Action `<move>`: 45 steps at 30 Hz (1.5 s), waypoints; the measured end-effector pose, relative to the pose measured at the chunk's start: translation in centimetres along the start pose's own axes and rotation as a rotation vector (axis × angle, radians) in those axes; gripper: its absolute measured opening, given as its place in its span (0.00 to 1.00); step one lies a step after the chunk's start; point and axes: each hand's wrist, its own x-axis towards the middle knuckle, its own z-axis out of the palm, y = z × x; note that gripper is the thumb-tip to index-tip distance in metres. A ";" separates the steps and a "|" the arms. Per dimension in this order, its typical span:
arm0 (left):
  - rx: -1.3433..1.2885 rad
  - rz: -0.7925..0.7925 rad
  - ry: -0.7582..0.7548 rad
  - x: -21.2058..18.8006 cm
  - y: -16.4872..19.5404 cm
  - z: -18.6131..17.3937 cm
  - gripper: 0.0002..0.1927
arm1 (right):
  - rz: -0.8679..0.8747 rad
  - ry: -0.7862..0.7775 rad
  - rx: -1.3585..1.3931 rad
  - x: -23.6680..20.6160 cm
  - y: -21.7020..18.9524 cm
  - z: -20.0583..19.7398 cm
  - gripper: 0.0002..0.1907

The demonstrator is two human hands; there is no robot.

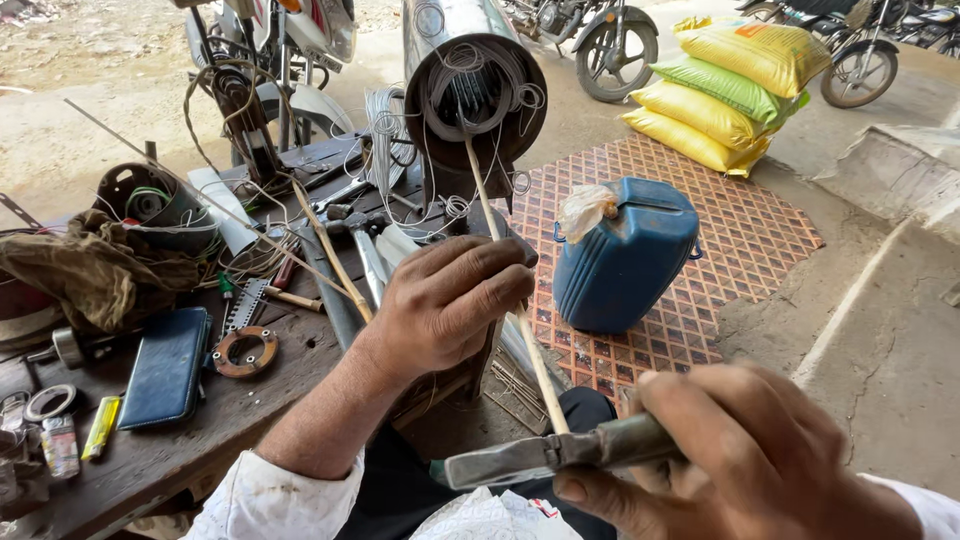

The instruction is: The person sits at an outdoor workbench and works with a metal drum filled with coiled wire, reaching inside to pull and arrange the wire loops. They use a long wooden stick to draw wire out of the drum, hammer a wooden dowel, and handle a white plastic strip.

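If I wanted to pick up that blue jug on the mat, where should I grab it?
Probably by the top edge of the blue jug, reaching down from above. It stands upright on the patterned mat, with open space around it. Its mouth is stuffed with a wad of plastic, so hold beside that. Its sides look broad and smooth, hard to grip with one hand.

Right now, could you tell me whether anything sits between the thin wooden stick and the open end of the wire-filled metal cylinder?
Nothing visible blocks it. The stick passes under the left hand and its tip already lies in the cylinder mouth among the wire loops. The right hand holds a metal tool at the stick's lower end.
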 end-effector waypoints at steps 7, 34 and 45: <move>-0.043 -0.013 -0.005 0.0 -0.7 0.5 0.11 | -0.097 -0.025 -0.051 -0.5 1.1 -0.2 0.23; -0.016 0.030 -0.016 -0.1 -2.4 0.6 0.10 | -0.188 -0.006 -0.066 1.9 2.6 1.0 0.19; -0.042 -0.001 -0.027 0.0 -3.4 0.7 0.10 | -0.063 0.039 0.054 -2.8 4.7 3.1 0.25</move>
